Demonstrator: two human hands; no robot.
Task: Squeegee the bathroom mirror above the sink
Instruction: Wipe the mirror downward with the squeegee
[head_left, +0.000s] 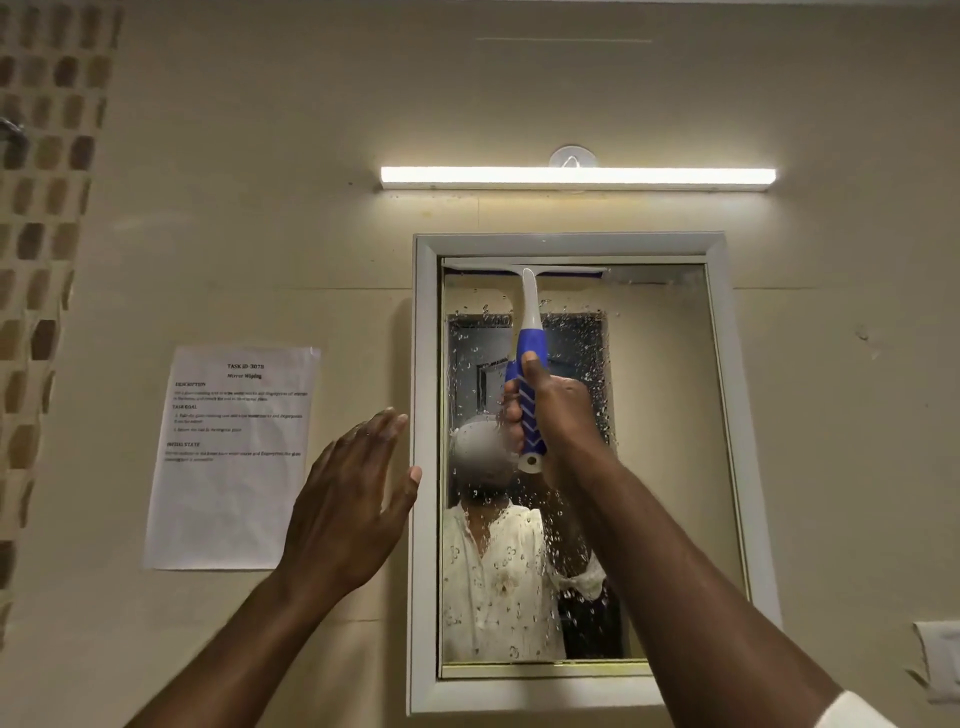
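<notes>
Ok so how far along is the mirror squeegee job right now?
Barely started. Nothing looks wiped yet: water drops cover the left and middle of the mirror. In hand: the right hand grips the blue squeegee, its blade at the top left of the glass. The left hand is open beside the frame. Left: pulling down, then the remaining width.

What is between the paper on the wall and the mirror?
In the head view, the open left hand hovers between the paper and the mirror, its fingertips by the white frame.
</notes>
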